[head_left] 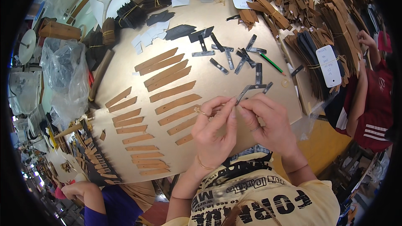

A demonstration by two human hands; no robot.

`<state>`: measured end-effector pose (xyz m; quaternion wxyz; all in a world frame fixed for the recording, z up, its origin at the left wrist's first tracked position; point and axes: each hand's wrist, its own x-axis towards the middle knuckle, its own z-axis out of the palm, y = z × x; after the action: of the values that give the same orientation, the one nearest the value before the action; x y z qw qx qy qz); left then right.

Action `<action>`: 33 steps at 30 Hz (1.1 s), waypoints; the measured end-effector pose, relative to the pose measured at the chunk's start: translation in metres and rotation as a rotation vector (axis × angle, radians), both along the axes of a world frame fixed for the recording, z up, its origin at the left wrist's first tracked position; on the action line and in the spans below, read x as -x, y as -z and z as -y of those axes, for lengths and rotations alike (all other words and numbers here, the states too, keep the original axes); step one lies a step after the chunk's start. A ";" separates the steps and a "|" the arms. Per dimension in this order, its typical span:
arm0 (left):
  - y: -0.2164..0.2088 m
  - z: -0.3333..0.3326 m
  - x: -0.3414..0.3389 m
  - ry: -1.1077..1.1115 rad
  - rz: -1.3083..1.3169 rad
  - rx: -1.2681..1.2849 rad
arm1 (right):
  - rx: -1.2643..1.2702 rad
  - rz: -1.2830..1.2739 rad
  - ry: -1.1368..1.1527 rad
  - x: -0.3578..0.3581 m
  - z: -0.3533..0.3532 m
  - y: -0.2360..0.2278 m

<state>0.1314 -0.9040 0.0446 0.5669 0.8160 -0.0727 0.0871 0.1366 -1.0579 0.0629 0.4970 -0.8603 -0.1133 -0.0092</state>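
Both hands meet over the near part of the tan tabletop (209, 12). Pinched between the fingertips of my left hand (214, 136) and my right hand (270, 119) is a thin dark strip (241, 95); its lower end is hidden by the fingers. Just beyond lie several loose dark strips with small holes, one of them a dark strip (258, 73) standing lengthwise. A green pencil (271, 63) rests to their right. Left of my hands, brown leather strips (178, 104) with slanted ends are laid out in two columns.
Black leather pieces (180, 32) and white pieces (150, 36) lie toward the back. Banded brown strips (274, 12) and a white tag (328, 66) on another bundle are at the right. A plastic bag (65, 79) hangs left. Co-workers sit at right (377, 100) and lower left (109, 203).
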 end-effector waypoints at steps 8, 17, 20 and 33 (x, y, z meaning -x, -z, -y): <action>-0.003 0.000 -0.001 0.052 0.048 -0.037 | 0.024 0.065 -0.030 -0.001 0.003 -0.002; -0.005 -0.003 -0.003 0.083 -0.093 0.052 | 0.019 0.053 -0.021 -0.002 0.003 -0.004; -0.007 -0.004 -0.003 0.083 -0.151 0.077 | 0.022 0.043 -0.017 -0.002 0.003 -0.004; 0.010 -0.051 -0.020 -0.409 -0.057 0.034 | 0.016 -0.088 0.125 0.001 0.019 -0.004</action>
<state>0.1518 -0.8535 0.0350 0.5529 0.8062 0.1119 0.1785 0.1356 -1.0772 0.0674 0.4932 -0.8691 -0.0375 -0.0015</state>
